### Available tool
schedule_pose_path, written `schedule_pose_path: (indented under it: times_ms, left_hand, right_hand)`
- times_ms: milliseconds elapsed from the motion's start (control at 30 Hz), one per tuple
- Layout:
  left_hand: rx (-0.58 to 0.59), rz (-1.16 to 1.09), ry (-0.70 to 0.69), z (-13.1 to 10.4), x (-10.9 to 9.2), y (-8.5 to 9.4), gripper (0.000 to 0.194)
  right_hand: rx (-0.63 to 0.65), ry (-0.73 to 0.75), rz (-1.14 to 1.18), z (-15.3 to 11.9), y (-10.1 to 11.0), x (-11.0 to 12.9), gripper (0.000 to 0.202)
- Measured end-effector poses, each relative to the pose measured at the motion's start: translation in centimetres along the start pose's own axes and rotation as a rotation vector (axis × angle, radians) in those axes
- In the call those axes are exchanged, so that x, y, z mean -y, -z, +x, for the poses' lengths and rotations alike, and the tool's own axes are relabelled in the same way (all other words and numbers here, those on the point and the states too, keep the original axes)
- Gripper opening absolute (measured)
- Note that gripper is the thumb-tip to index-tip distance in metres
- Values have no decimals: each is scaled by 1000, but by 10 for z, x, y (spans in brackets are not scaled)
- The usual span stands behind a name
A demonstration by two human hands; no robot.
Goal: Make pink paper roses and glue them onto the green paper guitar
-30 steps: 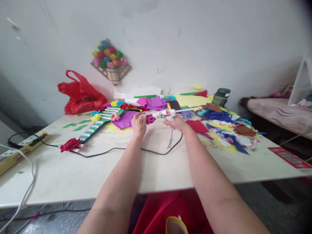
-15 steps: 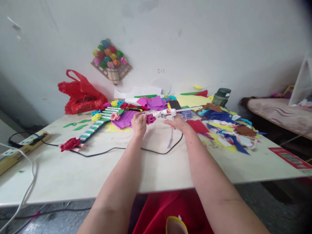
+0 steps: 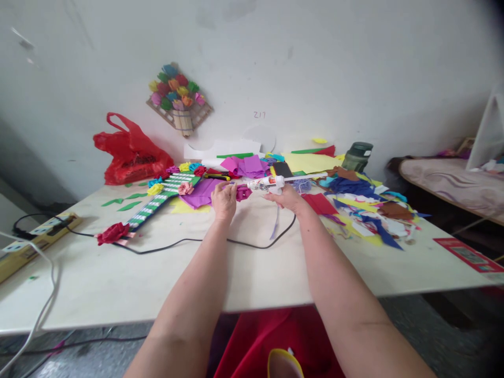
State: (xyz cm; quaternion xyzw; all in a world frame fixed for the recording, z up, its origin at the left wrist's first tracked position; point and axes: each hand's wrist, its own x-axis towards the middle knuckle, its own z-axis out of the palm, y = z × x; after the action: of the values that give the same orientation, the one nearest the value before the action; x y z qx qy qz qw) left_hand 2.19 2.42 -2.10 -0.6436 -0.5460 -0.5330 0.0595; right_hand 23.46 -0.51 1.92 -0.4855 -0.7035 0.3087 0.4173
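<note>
Over the middle of the table, my right hand (image 3: 286,198) is closed around a white hot glue gun (image 3: 264,182), and a long white glue stick (image 3: 311,177) juts from its back end to the right. The gun's nozzle points left, toward a magenta paper flower (image 3: 243,193). My left hand (image 3: 223,199) grips that flower from the left with its fingers pinched together. Whether nozzle and flower touch cannot be made out. A green-and-white striped panel (image 3: 151,207) with paper flowers along it lies left of my left hand, with a red paper flower (image 3: 113,233) at its near end.
A black cord (image 3: 185,240) runs across the table to a power strip (image 3: 37,241). Paper scraps (image 3: 366,202) are heaped on the right, near a green bottle (image 3: 357,157). At the back left sits a red plastic bag (image 3: 129,152). Purple paper (image 3: 202,192) lies beyond my left hand.
Almost nothing differs. My left hand has shifted very slightly to the left, while the glue gun stays in place.
</note>
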Motion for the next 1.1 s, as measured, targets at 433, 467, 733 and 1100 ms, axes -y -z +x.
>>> schedule_pose_path:
  times_ms: [433,467,733,1100]
  left_hand:
    - [-62,27,109,2,1,4,32]
    - [-75,29,130,2,2,5,32]
    - [-339,-72,363,13,15,15,33]
    - [-334,-121,301,21,16,17,38]
  right_hand:
    - [-78,79,177,1,-1,-3,35]
    - [-90,92,189,1,-1,-4,35]
    - [-158,38,30,6,-4,-14,35]
    - [10,-29,-645,12,-20,-25,52]
